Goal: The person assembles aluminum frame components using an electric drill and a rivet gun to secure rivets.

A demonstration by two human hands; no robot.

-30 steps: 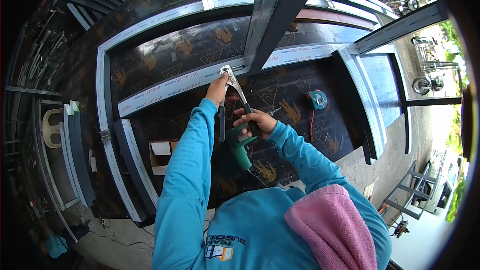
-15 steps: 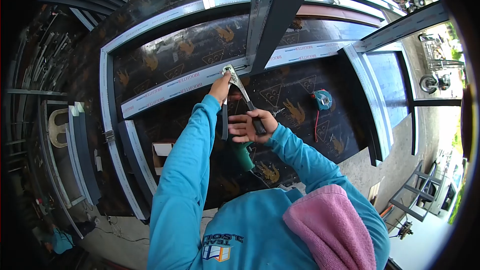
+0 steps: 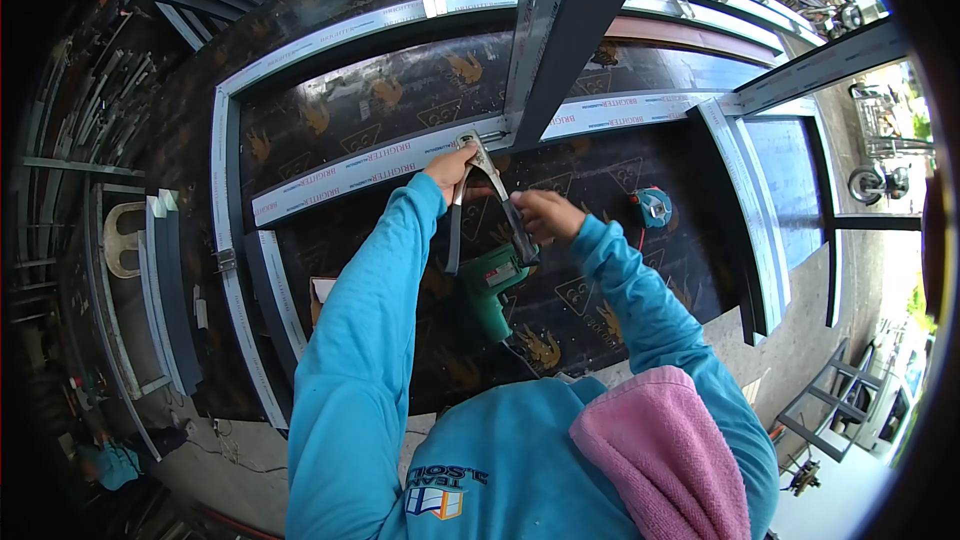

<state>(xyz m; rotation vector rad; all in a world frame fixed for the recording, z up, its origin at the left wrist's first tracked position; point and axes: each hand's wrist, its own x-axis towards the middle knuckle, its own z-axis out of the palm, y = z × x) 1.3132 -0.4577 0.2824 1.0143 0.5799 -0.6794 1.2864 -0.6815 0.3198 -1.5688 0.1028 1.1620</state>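
My left hand [image 3: 449, 171] grips a hand riveter [image 3: 487, 166] near its metal head, against the printed film on a long aluminium profile [image 3: 375, 167]. The riveter's two black-sleeved handles are spread apart and point back toward me. My right hand [image 3: 550, 216] is closed at the right handle, its fingers curled about it and partly hidden. Just below the handles a green power drill [image 3: 487, 307] lies on the dark board. The riveter's head meets the profile close to the foot of a dark upright profile [image 3: 568, 35].
A teal tape measure [image 3: 652, 207] rests on the dark tabletop [image 3: 590, 285] to the right. Film-wrapped profiles frame the left [image 3: 228, 190] and right [image 3: 745, 210] sides. A dark bar [image 3: 820, 65] rises at upper right. A pink towel [image 3: 665, 450] hangs over my chest.
My right hand has gone from spread fingers with the palm showing to curled fingers higher on the right handle. My left hand stays at the riveter's head. The view has shifted slightly.
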